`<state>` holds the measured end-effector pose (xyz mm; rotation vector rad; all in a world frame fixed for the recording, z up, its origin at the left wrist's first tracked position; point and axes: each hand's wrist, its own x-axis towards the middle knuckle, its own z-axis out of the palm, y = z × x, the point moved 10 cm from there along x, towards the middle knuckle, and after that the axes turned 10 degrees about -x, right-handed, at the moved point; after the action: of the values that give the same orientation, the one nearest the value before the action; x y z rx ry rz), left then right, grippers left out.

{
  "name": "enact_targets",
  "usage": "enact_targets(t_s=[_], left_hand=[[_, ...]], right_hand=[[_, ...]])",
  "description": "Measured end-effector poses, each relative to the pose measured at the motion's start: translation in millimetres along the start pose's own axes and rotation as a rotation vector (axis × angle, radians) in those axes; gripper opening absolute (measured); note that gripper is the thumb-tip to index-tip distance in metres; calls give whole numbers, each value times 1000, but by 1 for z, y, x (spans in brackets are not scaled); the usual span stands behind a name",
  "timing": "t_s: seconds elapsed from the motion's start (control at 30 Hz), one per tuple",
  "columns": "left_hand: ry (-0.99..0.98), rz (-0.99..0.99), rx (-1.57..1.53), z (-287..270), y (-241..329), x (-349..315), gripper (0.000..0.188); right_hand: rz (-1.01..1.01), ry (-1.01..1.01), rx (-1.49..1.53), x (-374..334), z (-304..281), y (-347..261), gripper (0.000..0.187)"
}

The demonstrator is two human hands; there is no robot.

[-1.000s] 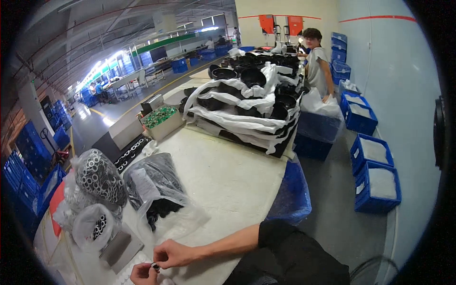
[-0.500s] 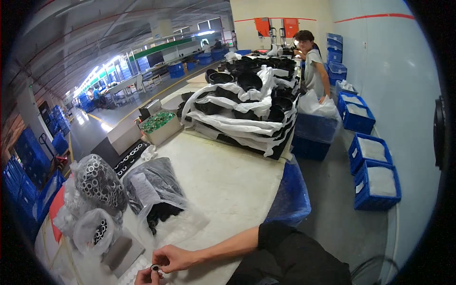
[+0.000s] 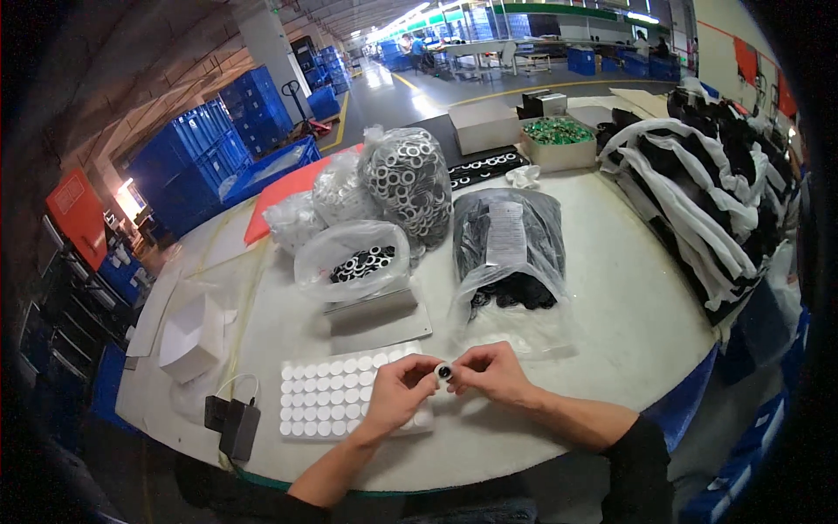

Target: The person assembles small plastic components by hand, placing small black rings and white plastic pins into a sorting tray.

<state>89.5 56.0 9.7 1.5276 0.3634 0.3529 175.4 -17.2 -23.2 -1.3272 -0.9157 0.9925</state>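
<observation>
My left hand (image 3: 397, 395) and my right hand (image 3: 491, 370) meet over the near edge of the white table (image 3: 620, 323), both pinching a small ring-shaped part (image 3: 444, 373) with a dark centre. Under my left hand lies a sheet of round white pads (image 3: 332, 393) in rows. Just beyond the sheet stands a clear bag of black-and-white rings (image 3: 358, 259) on a grey block (image 3: 374, 314). A clear bag of black parts (image 3: 511, 253) lies beyond my right hand.
A taller bag of rings (image 3: 408, 179) and more clear bags (image 3: 292, 218) stand behind. A white box (image 3: 192, 336) and a black adapter (image 3: 234, 424) sit at left. Black-and-white items (image 3: 698, 188) pile at right. Cardboard boxes (image 3: 524, 131) at the back, blue crates (image 3: 201, 157) beyond.
The view has swung left and down, bringing the table and both hands to the middle. My hands stay together on the small ring.
</observation>
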Motion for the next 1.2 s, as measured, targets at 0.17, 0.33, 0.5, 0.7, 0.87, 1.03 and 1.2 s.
enact_targets(t_s=[0.17,0.33,0.5,0.7,0.87,1.03,1.2], left_hand=[[169,108,-151,-8,-2,-12,18],[174,177,-154,-7,1,-13,17],[154,58,3,-10,1,-9,13],[-12,64,380,3,27,1,16],[-127,-2,440,9,28,9,17],[-108,-28,179,4,13,11,13],[53,-39,-305,-1,-8,12,13]], right_hand=[[-81,101,17,2,-7,1,19],[-139,134,-7,-2,-10,-7,15],[-287,104,-350,-4,-9,-20,14],[-374,49,-533,-10,2,-35,15],[-433,36,-649,-11,2,-33,13],[-499,96,-597,-8,-2,-39,15],[-341,171,-306,-5,-7,-28,14]])
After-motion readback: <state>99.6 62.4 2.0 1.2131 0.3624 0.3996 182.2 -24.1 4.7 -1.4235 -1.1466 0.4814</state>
